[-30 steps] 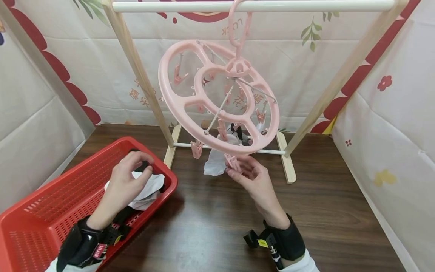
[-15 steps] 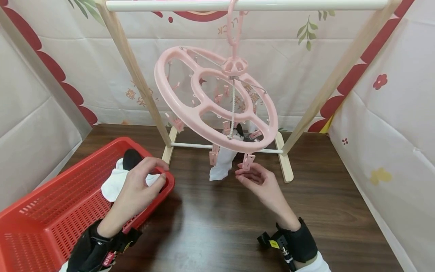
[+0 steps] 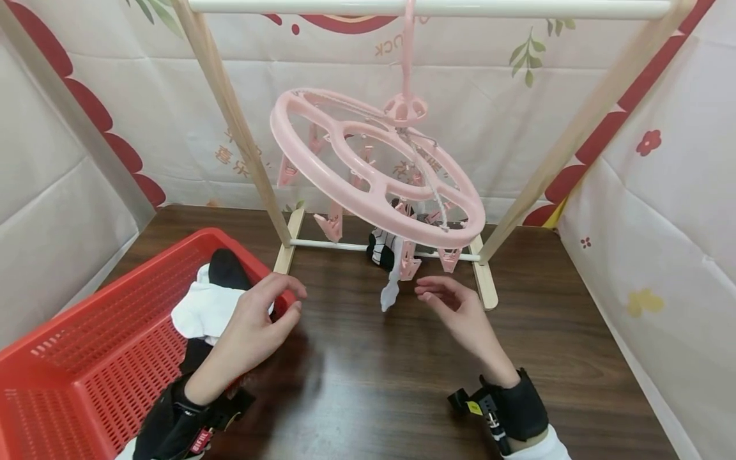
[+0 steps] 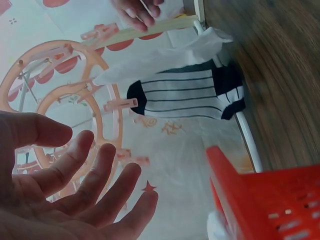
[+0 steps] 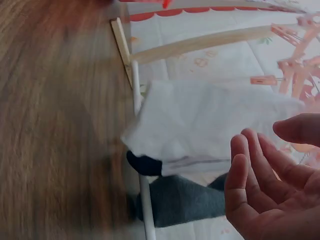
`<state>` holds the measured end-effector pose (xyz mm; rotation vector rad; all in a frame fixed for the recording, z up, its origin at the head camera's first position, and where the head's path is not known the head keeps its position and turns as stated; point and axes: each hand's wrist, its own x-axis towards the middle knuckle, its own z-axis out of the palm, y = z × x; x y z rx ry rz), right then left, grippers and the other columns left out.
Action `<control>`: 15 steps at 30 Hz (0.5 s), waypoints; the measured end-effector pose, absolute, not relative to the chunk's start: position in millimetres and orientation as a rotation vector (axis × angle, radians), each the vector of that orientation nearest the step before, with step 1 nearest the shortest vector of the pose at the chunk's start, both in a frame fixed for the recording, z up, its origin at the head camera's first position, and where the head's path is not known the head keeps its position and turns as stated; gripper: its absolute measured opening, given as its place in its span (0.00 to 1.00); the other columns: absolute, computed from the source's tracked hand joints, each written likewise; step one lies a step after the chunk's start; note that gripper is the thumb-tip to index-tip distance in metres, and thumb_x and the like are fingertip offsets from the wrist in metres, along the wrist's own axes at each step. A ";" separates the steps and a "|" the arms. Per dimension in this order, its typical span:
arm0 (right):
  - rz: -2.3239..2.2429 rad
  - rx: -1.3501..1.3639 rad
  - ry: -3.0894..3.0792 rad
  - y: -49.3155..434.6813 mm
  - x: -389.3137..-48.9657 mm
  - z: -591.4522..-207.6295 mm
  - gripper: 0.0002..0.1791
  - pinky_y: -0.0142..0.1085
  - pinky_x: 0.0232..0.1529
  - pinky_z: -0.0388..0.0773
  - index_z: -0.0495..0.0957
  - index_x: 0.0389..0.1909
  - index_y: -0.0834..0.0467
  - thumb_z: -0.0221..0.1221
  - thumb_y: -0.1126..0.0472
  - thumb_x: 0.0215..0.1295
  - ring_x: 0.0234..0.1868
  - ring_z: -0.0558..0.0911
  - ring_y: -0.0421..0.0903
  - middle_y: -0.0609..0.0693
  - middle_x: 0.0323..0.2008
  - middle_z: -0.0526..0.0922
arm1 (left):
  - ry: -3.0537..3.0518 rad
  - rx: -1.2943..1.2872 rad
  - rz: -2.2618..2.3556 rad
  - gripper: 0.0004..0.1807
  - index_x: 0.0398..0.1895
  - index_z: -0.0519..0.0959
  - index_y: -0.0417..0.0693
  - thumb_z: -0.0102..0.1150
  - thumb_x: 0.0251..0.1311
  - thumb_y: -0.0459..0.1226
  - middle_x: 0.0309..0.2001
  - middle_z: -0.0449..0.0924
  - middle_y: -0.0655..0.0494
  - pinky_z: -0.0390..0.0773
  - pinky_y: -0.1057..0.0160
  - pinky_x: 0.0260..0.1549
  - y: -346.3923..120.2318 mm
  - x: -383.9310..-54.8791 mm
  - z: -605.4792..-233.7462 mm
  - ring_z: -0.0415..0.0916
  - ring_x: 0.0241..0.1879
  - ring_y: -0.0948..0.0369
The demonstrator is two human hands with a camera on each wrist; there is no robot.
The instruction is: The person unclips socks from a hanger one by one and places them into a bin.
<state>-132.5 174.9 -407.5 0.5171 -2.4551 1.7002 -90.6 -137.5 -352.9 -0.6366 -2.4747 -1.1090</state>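
Wood-grained tabletop (image 3: 368, 396); right fingers (image 3: 444, 283) near smooth, round pink hanger (image 3: 377, 194).

Pink hanger (image 3: 376, 195), red basket (image 3: 115, 313) — white sock (image 4: 180, 95) with dark stripes — brown wood-grained table (image 3: 368, 390)

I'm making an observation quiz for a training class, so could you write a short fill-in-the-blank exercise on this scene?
1. The pink hanger hangs from a top bar coloured ____.
2. The basket on the table is coloured ____.
3. The white sock hangs beside another sock patterned with dark ____.
4. The left hand and right hand are holding ____.

Missing words: white; red; stripes; nothing.
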 end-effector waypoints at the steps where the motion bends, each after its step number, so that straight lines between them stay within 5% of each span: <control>1: 1.663 0.514 -2.462 172.4 -132.7 -408.1 0.13 0.28 0.41 0.76 0.74 0.49 0.62 0.53 0.64 0.65 0.43 0.80 0.46 0.61 0.43 0.82 | -2.478 -0.638 -1.112 0.10 0.33 0.76 0.48 0.56 0.50 0.26 0.31 0.76 0.57 0.66 0.64 0.20 -136.2 -90.0 -353.1 0.66 0.25 0.59; 6: 1.540 0.472 -2.398 160.8 -138.9 -404.7 0.10 0.34 0.40 0.77 0.75 0.46 0.61 0.52 0.65 0.65 0.42 0.78 0.48 0.57 0.42 0.81 | -2.515 -0.628 -1.134 0.10 0.32 0.76 0.51 0.56 0.49 0.27 0.28 0.72 0.59 0.59 0.70 0.15 -131.1 -87.9 -355.1 0.60 0.18 0.60; 11: 1.487 0.513 -2.236 154.5 -150.2 -391.5 0.09 0.27 0.42 0.73 0.73 0.44 0.65 0.49 0.68 0.66 0.42 0.76 0.42 0.58 0.42 0.79 | -2.531 -0.639 -1.141 0.10 0.33 0.76 0.50 0.57 0.49 0.27 0.30 0.75 0.58 0.60 0.69 0.17 -128.9 -86.6 -359.8 0.58 0.18 0.63; 15: 1.394 0.571 -2.172 151.9 -160.9 -377.9 0.12 0.28 0.38 0.70 0.71 0.49 0.65 0.47 0.70 0.66 0.31 0.74 0.42 0.56 0.33 0.77 | -2.524 -0.649 -1.148 0.11 0.33 0.76 0.51 0.58 0.49 0.27 0.33 0.77 0.58 0.65 0.66 0.20 -127.9 -85.9 -364.2 0.62 0.22 0.63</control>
